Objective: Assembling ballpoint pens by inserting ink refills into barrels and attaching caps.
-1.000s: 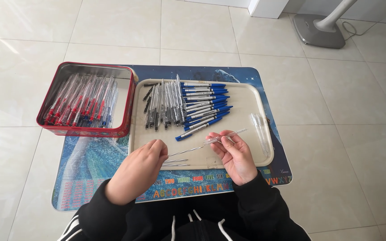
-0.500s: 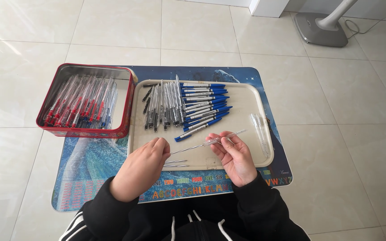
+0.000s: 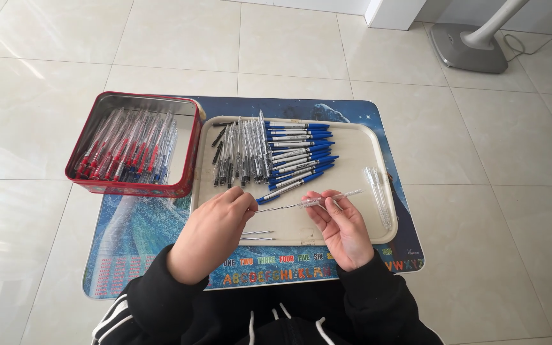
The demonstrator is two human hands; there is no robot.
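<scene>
My right hand (image 3: 342,229) pinches a clear pen barrel (image 3: 335,199) over the front of a beige tray (image 3: 359,153). My left hand (image 3: 215,230) grips the end of a thin ink refill (image 3: 279,207) whose other end reaches into the barrel. Blue-capped pens (image 3: 298,156) and black-capped pens (image 3: 237,153) lie in rows on the tray behind my hands. Two loose refills (image 3: 257,236) lie on the tray between my hands. A few clear barrels (image 3: 377,191) rest at the tray's right side.
A red metal tin (image 3: 126,186) with several red and blue pens stands left of the tray. Both sit on a small blue patterned table (image 3: 142,236) over a tiled floor. A grey stand base (image 3: 471,45) is at the far right.
My left hand has shifted slightly right with the refill, pushing it toward the barrel. My right hand stays in place holding the barrel.
</scene>
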